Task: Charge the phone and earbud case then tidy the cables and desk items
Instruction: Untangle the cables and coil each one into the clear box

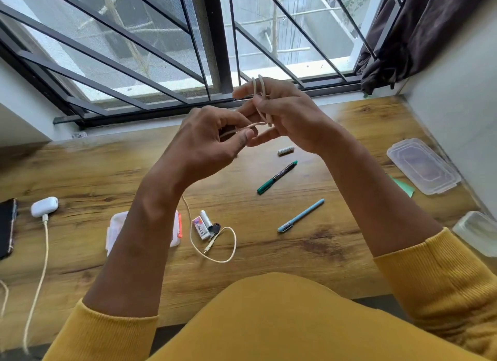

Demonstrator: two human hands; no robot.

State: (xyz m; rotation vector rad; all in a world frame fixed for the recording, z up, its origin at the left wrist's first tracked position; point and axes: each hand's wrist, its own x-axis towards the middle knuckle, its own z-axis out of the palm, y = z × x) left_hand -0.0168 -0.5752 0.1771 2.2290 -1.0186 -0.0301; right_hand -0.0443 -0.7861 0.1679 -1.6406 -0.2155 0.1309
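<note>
Above the wooden desk, my left hand pinches a cream cable while my right hand has the same cable looped around its raised fingers. The cable's free end trails down behind my left wrist and curls on the desk with its plug by the batteries. At the far left, a white earbud case lies with another cream cable plugged into it. A dark phone rests at the left edge, partly cut off.
A green pen, a blue pen, a loose battery, an eraser with battery, a small white box, a clear lid, a clear container and green paper lie about. A barred window stands behind.
</note>
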